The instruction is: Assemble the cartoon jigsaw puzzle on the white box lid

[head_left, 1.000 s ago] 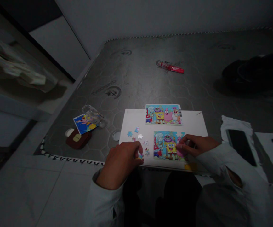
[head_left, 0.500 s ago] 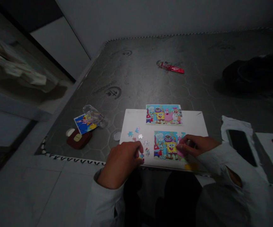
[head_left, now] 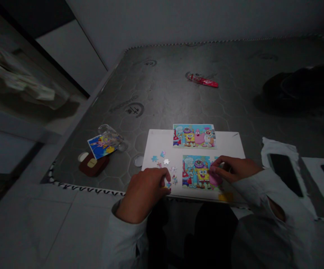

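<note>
A partly joined cartoon jigsaw puzzle (head_left: 196, 172) lies flat on a white board (head_left: 157, 140). My right hand (head_left: 233, 169) is at its right side, thumb and fingertips pinched on a puzzle piece by the pink figure and hiding part of it. At the board's lower left, my left hand (head_left: 147, 190) pinches a small colourful puzzle piece (head_left: 167, 185) between thumb and forefinger. Several loose pieces (head_left: 166, 161) are scattered between that hand and the joined part. A printed picture card (head_left: 194, 136) with the same cartoon scene rests above the puzzle.
Left of the board are a brown case (head_left: 93, 164), a blue and yellow card (head_left: 101, 145) under clear plastic, and a round metallic disc (head_left: 138, 161). A red packet (head_left: 203, 80) lies farther back. To the right are a phone (head_left: 285, 173) and a dark bulky object (head_left: 302, 87).
My right fingertips have shifted slightly at the puzzle's right side, and the upper right piece beside them looks more covered. My left hand holds nearly still with its piece.
</note>
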### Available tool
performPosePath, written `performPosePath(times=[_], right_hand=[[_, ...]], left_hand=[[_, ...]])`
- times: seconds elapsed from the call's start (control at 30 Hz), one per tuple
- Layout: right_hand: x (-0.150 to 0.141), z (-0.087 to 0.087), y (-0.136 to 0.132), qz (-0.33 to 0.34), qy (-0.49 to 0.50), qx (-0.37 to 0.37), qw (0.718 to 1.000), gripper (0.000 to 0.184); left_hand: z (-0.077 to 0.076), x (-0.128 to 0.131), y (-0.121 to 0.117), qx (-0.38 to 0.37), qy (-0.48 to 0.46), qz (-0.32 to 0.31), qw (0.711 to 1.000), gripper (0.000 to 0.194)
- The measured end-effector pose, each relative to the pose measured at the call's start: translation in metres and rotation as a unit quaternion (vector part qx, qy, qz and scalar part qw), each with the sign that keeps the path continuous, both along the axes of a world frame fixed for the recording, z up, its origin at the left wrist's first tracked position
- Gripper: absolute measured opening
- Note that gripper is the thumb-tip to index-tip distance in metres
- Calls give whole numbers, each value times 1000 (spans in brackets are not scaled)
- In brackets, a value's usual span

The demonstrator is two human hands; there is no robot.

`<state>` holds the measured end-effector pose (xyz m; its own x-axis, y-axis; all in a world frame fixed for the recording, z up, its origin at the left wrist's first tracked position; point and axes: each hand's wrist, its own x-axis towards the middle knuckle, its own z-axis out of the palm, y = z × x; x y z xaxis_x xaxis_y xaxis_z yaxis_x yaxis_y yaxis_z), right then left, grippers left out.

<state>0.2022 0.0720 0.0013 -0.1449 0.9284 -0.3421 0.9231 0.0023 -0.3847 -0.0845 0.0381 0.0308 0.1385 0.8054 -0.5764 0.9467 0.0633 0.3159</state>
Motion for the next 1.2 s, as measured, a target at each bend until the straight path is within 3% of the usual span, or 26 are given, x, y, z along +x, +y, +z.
performPosePath(times=[0.13,0.43,0.73,0.87,1.2], right_hand=[[-2,8,-2,-1,16,16,1000,23],[2,9,-2,-5,22,29,999,21],[20,1,-8,-46,-27,120,991,26],[11,10,-6,-20,21,118,993,24],[-26,21,5,123,113,74,983,17]], left_hand=[[-2,-1,-1,4,-4,1,1000,24],[-7,-4,-3,26,-15,-3,1000,21],[1,2,-4,18,-21,-14,1000,6],[2,7,-4,30,-68,-16,997,10],[-3,32,-6,200,-219,-29,955,19]])
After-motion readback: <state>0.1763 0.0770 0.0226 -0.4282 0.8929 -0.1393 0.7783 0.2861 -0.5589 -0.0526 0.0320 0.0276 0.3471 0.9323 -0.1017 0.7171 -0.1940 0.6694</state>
